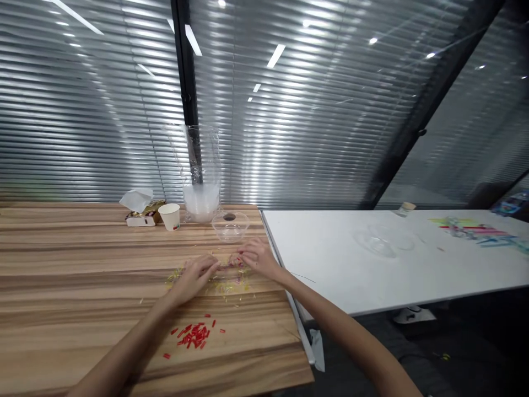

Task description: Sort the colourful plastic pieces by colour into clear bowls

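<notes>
On the wood-grain table [74, 309], my left hand [197, 275] rests with bent fingers at the left part of a scatter of small yellow and purple pieces [227, 288]. My right hand [258, 257] is at the right part of that scatter, its fingertips close to a small reddish bit. Whether either hand grips anything is too small to tell. Nearer to me lies a loose pile of small red pieces [194, 335], untouched. A clear plastic bowl [230, 227] stands just behind my hands.
Behind are a tissue box [141, 219], a paper cup [169, 217] and a clear bag with white contents [201, 202]. On the right, a white table [330, 264] holds clear lids [378, 243], a small jar [406, 209] and colourful strips [479, 231]. Window blinds rise behind.
</notes>
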Available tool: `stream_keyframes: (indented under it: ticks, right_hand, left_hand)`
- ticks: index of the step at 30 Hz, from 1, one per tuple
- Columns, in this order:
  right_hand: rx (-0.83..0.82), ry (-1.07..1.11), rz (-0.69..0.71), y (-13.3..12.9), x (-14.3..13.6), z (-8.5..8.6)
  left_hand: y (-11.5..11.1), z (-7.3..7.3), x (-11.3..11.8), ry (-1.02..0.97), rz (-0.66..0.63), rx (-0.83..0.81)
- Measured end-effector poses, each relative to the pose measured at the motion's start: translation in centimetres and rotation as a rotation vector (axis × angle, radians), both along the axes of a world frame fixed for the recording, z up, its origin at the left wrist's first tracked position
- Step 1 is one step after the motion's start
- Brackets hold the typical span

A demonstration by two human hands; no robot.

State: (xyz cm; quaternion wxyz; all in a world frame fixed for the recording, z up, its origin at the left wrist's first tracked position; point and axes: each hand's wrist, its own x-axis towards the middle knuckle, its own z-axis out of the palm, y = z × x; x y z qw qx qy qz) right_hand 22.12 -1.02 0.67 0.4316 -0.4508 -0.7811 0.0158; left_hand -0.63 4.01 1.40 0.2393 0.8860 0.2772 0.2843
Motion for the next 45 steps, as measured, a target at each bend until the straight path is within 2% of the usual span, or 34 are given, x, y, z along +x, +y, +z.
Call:
stream_keyframes:
  ticks: [3, 9, 14, 22, 29, 33, 37, 40, 45]
  right_hand:
    - [-0.065, 0.0, -0.046, 1.9, 1.3, -1.1]
    - [-0.084, -0.078, -0.012, 1.9, 1.1, -2.5]
    - [-0.162, -0.091, -0.05, 2.6, 1.1, -2.5]
    - [-0.268, -0.04, -0.013, 3.1, 0.9, -2.3]
    - [-0.281, -0.003, 0.04, 3.3, 1.2, -2.8]
    - [-0.317, -0.005, 0.052, 3.2, 1.5, -2.6]
    - [-0.318, -0.025, 0.075, 3.1, 1.9, -2.1]
    - [-0.303, -0.044, 0.102, 3.2, 1.9, -1.9]
    - [-0.312, -0.096, 0.078, 3.7, 2.0, -2.3]
  left_hand:
    - [0.1, -0.5, 1.2, 0.074, -0.056, 0.092]
    - [1.7, -1.2, 3.2, 0.278, -0.075, 0.181]
    - [2.7, -1.8, 3.2, 0.302, -0.059, 0.187]
    - [3.1, -0.8, 3.5, 0.339, -0.087, 0.184]
    - [3.7, -0.4, 4.6, 0.38, -0.155, 0.172]
    - [3.9, -0.9, 4.9, 0.344, -0.183, 0.151]
    - [4.1, -1.0, 4.9, 0.341, -0.179, 0.211]
    - [4.9, -0.8, 5.0, 0.344, -0.171, 0.26]
    - [6.4, -0.2, 5.9, 0.278, -0.165, 0.226]
